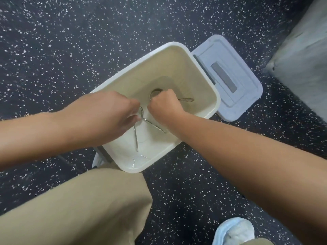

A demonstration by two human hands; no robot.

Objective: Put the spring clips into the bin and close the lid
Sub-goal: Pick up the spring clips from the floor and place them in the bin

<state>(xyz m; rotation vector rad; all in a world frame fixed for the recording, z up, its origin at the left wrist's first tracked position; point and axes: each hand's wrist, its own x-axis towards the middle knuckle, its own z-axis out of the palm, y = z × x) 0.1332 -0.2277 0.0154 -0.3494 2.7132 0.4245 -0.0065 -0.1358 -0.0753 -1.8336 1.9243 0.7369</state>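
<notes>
I see both hands inside the cream bin (pixel 200 71). My left hand (pixel 113 112) pinches the loop of a wire spring clip (pixel 141 128), its legs splayed over the bin's floor. The clip looks light, stiff and slick, best held at the loop. My right hand (pixel 164 105) is fisted, probably around a second clip (pixel 185 99). The lid (pixel 230 76) lies beside the bin.

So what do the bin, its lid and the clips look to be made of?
Bin: cream plastic, probably; smooth moulded walls with a glossy glare at the near corner.
Lid: pale grey-blue plastic, matte, with moulded ridges.
Spring clips: thin bent wire, likely steel; silvery sheen.
</notes>
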